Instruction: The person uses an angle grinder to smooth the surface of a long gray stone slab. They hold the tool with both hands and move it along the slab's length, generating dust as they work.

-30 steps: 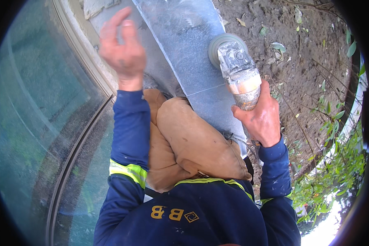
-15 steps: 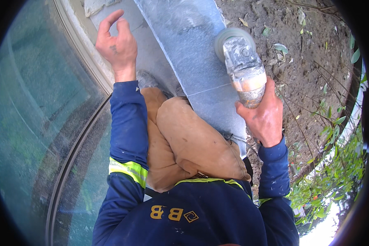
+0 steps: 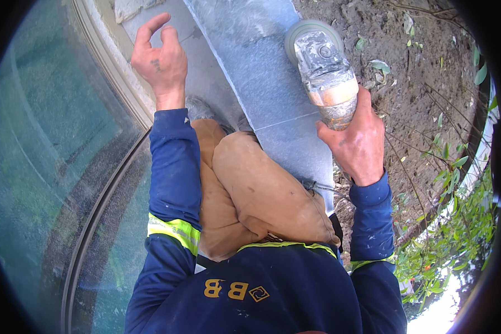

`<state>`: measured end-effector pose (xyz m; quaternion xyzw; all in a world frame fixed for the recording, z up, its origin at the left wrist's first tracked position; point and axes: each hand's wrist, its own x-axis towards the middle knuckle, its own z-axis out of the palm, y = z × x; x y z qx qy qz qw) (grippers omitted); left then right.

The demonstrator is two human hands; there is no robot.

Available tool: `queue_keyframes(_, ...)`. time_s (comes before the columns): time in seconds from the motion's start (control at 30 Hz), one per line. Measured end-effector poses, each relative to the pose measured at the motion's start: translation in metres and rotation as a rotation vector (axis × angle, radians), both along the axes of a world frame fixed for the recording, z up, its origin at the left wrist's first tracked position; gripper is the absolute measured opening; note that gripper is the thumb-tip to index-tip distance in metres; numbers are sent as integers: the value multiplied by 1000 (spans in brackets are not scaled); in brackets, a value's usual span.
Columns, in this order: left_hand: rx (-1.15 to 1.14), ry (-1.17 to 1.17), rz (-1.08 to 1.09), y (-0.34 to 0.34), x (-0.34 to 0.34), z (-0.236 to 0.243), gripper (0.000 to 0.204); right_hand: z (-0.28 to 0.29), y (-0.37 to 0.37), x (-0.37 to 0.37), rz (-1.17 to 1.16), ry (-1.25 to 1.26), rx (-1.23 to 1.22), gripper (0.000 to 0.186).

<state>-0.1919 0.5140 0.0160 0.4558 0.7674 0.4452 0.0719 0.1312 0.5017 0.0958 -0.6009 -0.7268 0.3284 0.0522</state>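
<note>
My right hand (image 3: 357,139) is wrapped round the body of a dusty angle grinder (image 3: 329,83). The grinder's round disc (image 3: 313,40) lies over the right edge of a long grey-blue stone slab (image 3: 245,50); whether it touches the stone I cannot tell. Over the paving left of the slab, my left hand (image 3: 160,61) is raised with nothing in it. Its index finger and thumb are apart and the other fingers are curled or hidden.
A large glass pane (image 3: 50,139) with a frame runs along the left. Bare soil (image 3: 406,106) with twigs and dry leaves borders the slab on the right, and leafy branches (image 3: 456,222) reach in at the lower right. A cord (image 3: 331,190) passes by my knee.
My right hand has pushed the angle grinder a little farther away and slightly left along the slab's edge. The left hand has hardly moved.
</note>
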Motion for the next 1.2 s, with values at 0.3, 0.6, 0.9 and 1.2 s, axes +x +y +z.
queue_keyframes(0.3,8,17,8,1,-1,-2,23,7,-3,1,-12,-4,-51,71)
queue_keyframes(0.6,7,15,11,-1,-1,-1,23,5,-9,7,-34,-22,-85,72)
queue_keyframes(0.9,14,17,12,-1,-4,-4,25,5,-10,5,-55,-33,-94,74)
queue_keyframes(1.2,10,-5,36,-1,-6,0,24,13,4,17,-211,-17,-65,65)
